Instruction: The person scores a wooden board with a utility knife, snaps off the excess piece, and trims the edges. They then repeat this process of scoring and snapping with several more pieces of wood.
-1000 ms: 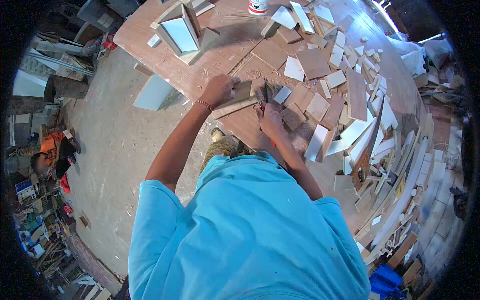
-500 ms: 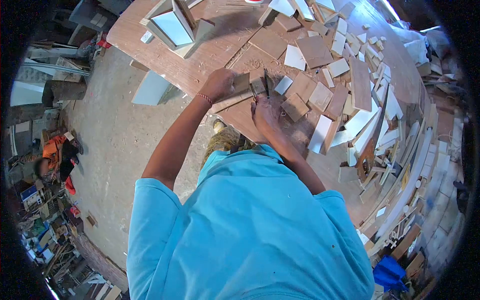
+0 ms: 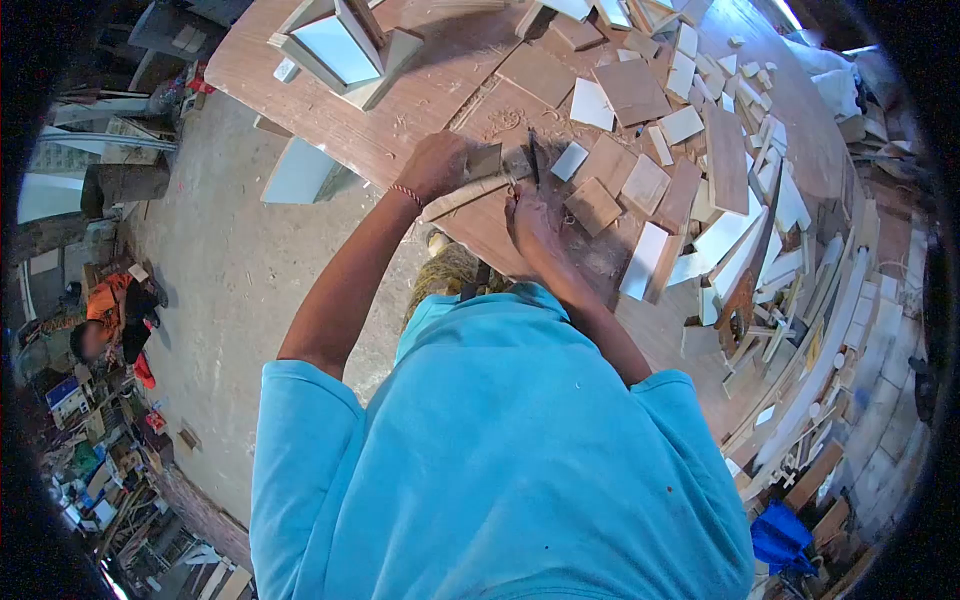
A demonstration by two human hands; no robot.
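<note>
My left hand [image 3: 437, 166], a red-and-white cord round its wrist, is closed on a small wooden block [image 3: 485, 161] near the bench's front edge. Close to the block's right end, my right hand [image 3: 533, 212] has its fingers curled round a slim dark tool [image 3: 533, 156] that points away from me. The tool's exact kind I cannot tell, as the fingers cover its lower part. Under both hands lies a wooden strip [image 3: 465, 197] along the bench edge. A small white-faced offcut [image 3: 569, 161] and a square brown piece [image 3: 593, 206] lie just right of my right hand.
Many wood offcuts [image 3: 632, 92] cover the right of the bench [image 3: 345, 130]. A handsaw [image 3: 738, 305] rests among them. At the far left of the bench stands a wooden frame with a pale panel [image 3: 340, 50]. Another person [image 3: 112, 310] in orange is on the floor at left.
My right hand has shifted slightly, and the dark tool's two parts, spread apart before, now look closer together. My left hand still holds the block. The view has tilted a little.
</note>
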